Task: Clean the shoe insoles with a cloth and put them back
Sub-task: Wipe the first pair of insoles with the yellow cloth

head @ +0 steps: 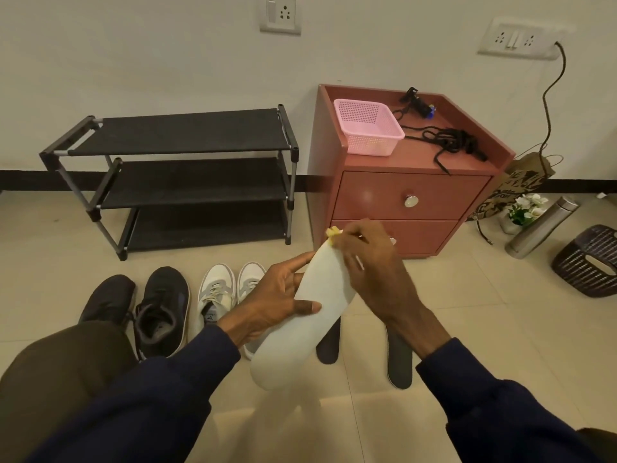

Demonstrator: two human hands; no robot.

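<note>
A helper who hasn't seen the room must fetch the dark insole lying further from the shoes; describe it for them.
Find the reddish two-drawer cabinet against the wall. On the floor in front of it lie two dark insoles; take the right-hand insole. Unlike the other insole, which the held white insole partly covers, it shows a pale edge.

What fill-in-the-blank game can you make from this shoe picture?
1. The left hand holds a ____ insole.
2. The right hand wipes it with a ____ cloth.
3. ____ black insoles lie on the floor.
4. The basket on the cabinet is ____.

Missing words: white, yellow, two, pink.
</note>
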